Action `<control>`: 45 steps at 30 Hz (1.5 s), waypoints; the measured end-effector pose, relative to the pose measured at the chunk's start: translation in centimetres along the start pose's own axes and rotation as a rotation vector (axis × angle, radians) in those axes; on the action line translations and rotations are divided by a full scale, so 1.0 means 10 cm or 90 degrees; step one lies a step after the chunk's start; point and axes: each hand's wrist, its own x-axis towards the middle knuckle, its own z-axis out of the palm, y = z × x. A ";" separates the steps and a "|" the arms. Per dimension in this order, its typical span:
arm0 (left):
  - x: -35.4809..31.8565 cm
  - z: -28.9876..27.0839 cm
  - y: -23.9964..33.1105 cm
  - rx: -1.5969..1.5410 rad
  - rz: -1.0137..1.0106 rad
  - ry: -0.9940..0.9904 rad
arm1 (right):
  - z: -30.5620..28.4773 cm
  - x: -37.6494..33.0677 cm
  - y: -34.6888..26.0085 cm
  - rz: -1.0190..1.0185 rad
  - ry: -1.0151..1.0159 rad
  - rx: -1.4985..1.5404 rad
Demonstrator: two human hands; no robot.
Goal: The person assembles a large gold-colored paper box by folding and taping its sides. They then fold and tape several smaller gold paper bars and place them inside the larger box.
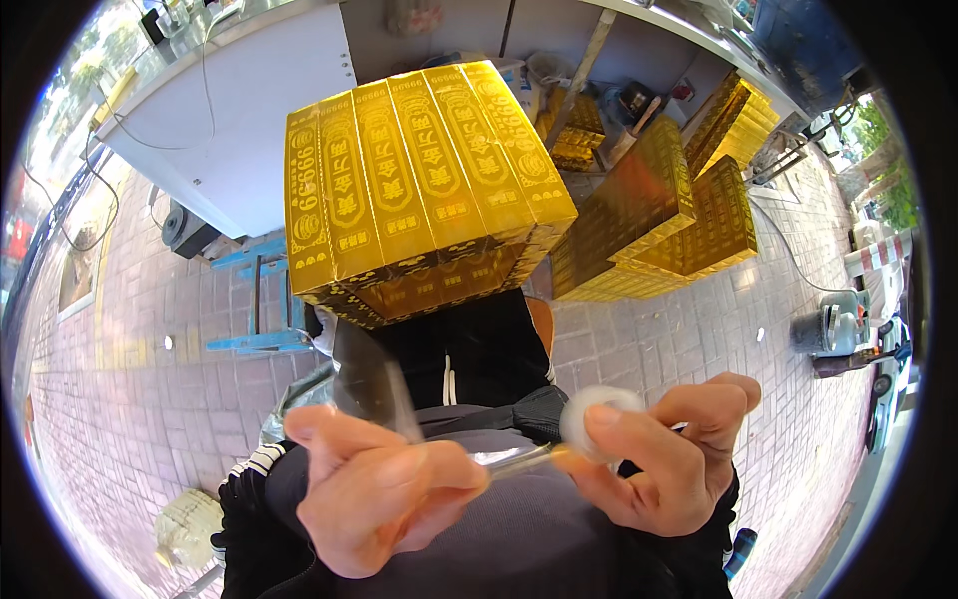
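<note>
In front of my body, my left hand (384,489) has its fingers pinched on the end of a clear tape strip (519,461). The strip runs across to my right hand (664,454), which is closed on a whitish roll of tape (597,414). Above my left fingers is a see-through, blurred piece (384,384); I cannot tell whether it is tape or film. Beyond both hands, a large gold printed box (424,180) rests over my lap. Its near side looks hollow, with gold panels inside. Neither hand touches it.
More gold printed boxes (649,220) are stacked to the right. A blue metal stool frame (257,299) and a white panelled counter (249,120) stand at the left. A grey gas cylinder (843,324) sits on the paving far right, with a hose (788,255) leading from it.
</note>
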 end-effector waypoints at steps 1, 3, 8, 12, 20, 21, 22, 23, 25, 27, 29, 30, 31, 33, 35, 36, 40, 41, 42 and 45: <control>-0.07 0.06 -0.02 0.011 -0.004 0.060 | 0.01 -0.01 0.02 -0.024 0.027 -0.017; -0.15 0.04 -0.11 -0.008 0.061 0.147 | 0.00 -0.03 -0.01 -0.015 0.106 -0.009; -0.20 -0.06 -0.02 -0.188 0.178 0.281 | -0.43 -0.04 -0.20 -0.076 0.102 0.094; -0.05 -0.03 0.28 -0.155 0.131 0.326 | -0.25 0.01 -0.25 -0.124 0.290 0.103; 0.03 -0.04 0.37 -0.009 0.058 0.345 | 0.42 0.46 -0.28 -0.092 0.978 0.050; 0.04 -0.01 0.34 -0.065 0.078 0.333 | 0.33 0.44 -0.18 -0.134 0.927 0.047; 0.06 -0.06 0.34 -0.095 0.067 0.281 | 0.25 0.39 -0.09 -0.161 0.869 0.051; 0.06 -0.12 0.35 -0.124 0.052 0.230 | 0.15 0.33 0.02 -0.170 0.787 0.048; 0.03 -0.27 0.31 -0.167 -0.006 0.138 | -0.09 0.17 0.36 -0.116 0.503 -0.064; -0.07 -0.16 0.13 -0.237 -0.016 0.186 | -0.06 0.09 1.06 0.023 0.313 -0.176; -0.10 -0.05 0.03 -0.231 -0.071 0.249 | 0.48 0.06 1.81 0.412 0.328 0.172; -0.09 -0.03 -0.01 -0.194 -0.116 0.271 | 0.65 0.13 2.27 0.353 0.276 -0.059; -0.05 -0.01 -0.08 -0.135 -0.092 0.256 | 0.82 0.07 2.62 0.384 0.211 -0.216; 0.05 0.02 -0.21 -0.107 -0.040 0.201 | 1.14 -0.13 3.13 0.358 0.126 -0.355; 0.16 0.08 -0.32 -0.105 -0.075 0.140 | 1.35 -0.29 3.42 0.361 0.068 -0.399; 0.21 0.12 -0.37 -0.151 -0.094 0.103 | 1.40 -0.37 3.50 0.315 0.084 -0.410; 0.24 0.14 -0.39 -0.212 -0.215 0.021 | 1.41 -0.37 3.40 0.308 0.059 -0.424; 0.23 0.11 -0.39 -0.222 -0.243 0.010 | 1.37 -0.29 3.28 0.312 0.054 -0.426; 0.21 0.12 -0.37 -0.266 -0.303 0.027 | 1.31 -0.20 3.13 0.371 0.033 -0.426; 0.19 0.09 -0.38 -0.275 -0.355 -0.019 | 1.03 0.19 2.45 0.357 0.111 -0.311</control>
